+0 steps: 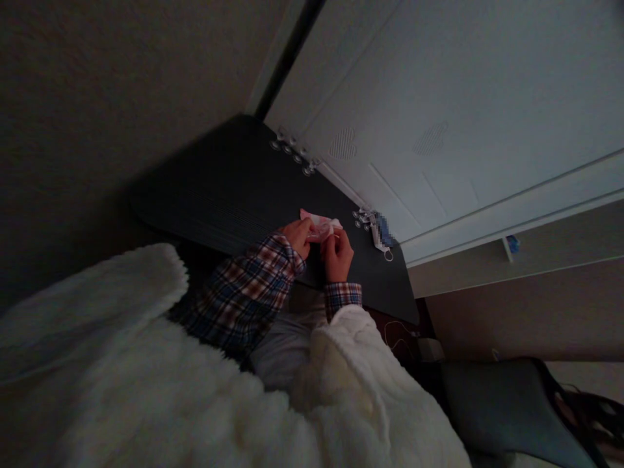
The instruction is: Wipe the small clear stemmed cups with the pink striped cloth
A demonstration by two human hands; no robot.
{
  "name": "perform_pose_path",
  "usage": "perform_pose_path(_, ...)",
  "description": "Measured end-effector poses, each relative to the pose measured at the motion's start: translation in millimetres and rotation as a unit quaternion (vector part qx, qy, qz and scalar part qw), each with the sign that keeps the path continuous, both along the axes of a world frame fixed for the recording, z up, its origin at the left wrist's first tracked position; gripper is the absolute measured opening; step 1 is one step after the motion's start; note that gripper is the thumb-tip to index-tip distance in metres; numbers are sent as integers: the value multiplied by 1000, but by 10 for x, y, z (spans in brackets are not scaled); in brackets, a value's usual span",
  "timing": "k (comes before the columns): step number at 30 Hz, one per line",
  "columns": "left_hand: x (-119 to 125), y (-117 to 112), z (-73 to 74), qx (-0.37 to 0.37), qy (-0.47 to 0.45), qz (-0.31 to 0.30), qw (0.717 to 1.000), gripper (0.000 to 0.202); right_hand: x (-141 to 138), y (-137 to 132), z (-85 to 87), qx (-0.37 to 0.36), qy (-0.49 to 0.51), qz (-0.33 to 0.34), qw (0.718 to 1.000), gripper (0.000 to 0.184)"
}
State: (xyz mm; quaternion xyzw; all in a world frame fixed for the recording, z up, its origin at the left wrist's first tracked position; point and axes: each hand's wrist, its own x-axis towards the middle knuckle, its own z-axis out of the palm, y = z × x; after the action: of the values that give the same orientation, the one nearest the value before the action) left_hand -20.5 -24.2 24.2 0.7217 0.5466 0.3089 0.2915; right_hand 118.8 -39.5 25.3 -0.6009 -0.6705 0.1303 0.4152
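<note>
We pinch one soft pink-and-white piece point(318, 221) with nearly closed fingers — our left hand point(298, 236) at its left side, our right hand point(339, 257) at its right. It is over the middle of one dark table point(205, 175). On the far white panel point(468, 84) we count two striped hearts point(343, 143).

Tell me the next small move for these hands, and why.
Probably ease the right hand slightly away from the left hand to spread the pink-and-white piece: both hands hold it close together over the dark table, and it looks bunched between them.
</note>
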Motion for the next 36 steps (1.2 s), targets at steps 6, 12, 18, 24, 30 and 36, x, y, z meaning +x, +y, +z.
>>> perform_pose_path(6, -11, -3, -18, 8, -12, 2, 1000, 35, -19, 3, -7, -4, -1, -5, 1000, 28)
perform_pose_path(12, 3, -19, -28, 2, -15, -9, 1000, 31, -10, 3, -11, -8, 12, -1, 1000, 28)
perform_pose_path(18, 11, -59, -56, 4, 4, -17, 1000, 27, 7, -36, -20, -9, 11, -8, 1000, 28)
perform_pose_path(24, 19, -62, -75, 8, -14, -11, 1000, 26, -5, -49, -5, -9, 10, -7, 1000, 28)
perform_pose_path(30, 29, -68, -40, 3, -33, -8, 999, 23, -4, -42, -6, -8, 11, -13, 1000, 28)
perform_pose_path(36, 5, -67, 6, -11, -24, -15, 1000, 23, -5, -29, -5, -6, 8, -9, 1000, 28)
